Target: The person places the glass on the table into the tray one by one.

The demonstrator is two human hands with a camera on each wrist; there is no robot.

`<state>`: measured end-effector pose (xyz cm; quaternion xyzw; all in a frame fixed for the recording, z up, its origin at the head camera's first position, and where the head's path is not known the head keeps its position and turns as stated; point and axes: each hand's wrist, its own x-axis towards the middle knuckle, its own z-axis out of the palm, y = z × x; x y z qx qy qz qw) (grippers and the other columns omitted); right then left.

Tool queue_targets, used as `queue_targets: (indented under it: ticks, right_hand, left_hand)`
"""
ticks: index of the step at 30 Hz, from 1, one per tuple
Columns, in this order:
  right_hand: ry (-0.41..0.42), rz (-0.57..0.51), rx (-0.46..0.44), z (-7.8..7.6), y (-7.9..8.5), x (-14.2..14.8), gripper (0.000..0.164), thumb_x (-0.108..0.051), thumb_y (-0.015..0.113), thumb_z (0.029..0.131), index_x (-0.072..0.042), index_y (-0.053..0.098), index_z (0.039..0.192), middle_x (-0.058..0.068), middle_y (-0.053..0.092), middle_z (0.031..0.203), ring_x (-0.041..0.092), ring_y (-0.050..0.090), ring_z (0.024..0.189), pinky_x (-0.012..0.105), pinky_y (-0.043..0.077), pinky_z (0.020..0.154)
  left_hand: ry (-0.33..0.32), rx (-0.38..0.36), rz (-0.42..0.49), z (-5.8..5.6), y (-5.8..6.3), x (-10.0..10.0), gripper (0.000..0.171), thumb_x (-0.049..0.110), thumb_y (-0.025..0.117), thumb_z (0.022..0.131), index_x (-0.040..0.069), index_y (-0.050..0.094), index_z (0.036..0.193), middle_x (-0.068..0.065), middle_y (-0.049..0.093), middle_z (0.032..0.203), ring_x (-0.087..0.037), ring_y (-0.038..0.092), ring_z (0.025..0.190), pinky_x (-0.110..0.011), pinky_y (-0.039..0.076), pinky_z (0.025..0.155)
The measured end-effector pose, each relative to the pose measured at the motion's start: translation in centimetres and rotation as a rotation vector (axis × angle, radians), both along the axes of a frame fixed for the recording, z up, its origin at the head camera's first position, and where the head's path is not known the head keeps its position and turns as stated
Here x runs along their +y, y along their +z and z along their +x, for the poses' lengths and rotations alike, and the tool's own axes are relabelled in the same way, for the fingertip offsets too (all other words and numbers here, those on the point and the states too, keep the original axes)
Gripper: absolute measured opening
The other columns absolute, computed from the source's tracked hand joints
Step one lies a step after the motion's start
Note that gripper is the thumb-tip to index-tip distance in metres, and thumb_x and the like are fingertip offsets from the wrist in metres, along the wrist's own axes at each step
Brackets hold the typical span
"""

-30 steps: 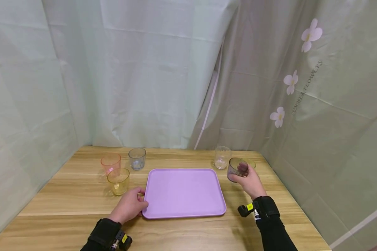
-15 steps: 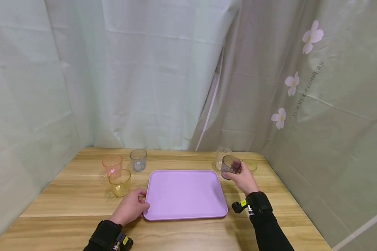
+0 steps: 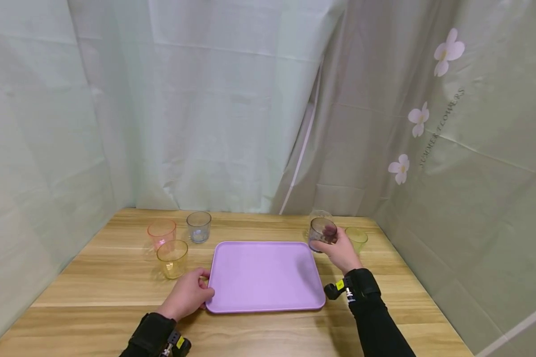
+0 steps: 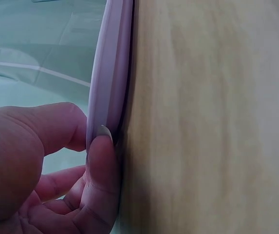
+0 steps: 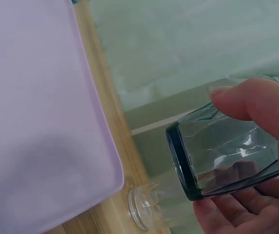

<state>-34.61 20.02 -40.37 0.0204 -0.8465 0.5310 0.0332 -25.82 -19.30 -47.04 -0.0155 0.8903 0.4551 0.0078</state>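
My right hand grips a smoky grey glass cup at the back right corner of a purple tray. In the right wrist view the thumb and fingers wrap the sides of that cup, its thick base toward the tray. At the tray's left edge my left hand pinches the rim; in the left wrist view its thumb and fingers meet on the tray's rim. A clear glass cup stands behind the grey one, partly hidden by it.
On the left of the wooden table stand a pink cup, a yellow cup and a bluish grey cup. A yellow-green cup sits right of my right hand. Curtains enclose the back and sides.
My right hand has carried the grey cup leftward, from beside the clear cup to the tray's back right corner. The yellow-green cup shows more now. My left hand keeps its place on the tray.
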Motion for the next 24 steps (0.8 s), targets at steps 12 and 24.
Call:
queue_targets:
  ticks: [12,24]
  right_hand:
    - [0.008,-0.016,0.006,-0.5,0.0,-0.9,0.077,-0.026,0.086,0.095,-0.003,0.046,0.158,0.021,0.057,0.154,0.036,0.054,0.137,0.048,0.046,0.112]
    - [0.009,-0.019,0.01,-0.7,-0.1,-2.0,0.077,-0.026,0.086,0.094,-0.004,0.048,0.157,0.021,0.057,0.153,0.037,0.055,0.136,0.054,0.046,0.116]
  left_hand:
    - [0.005,0.004,0.002,0.1,-0.1,-0.1,0.048,-0.001,0.077,0.087,-0.012,0.062,0.132,-0.008,0.06,0.079,-0.02,0.062,0.059,-0.031,0.054,0.055]
    - [0.002,-0.006,0.006,-0.1,0.0,-0.1,0.049,-0.001,0.078,0.087,-0.011,0.063,0.132,-0.009,0.06,0.08,-0.02,0.062,0.06,-0.032,0.056,0.056]
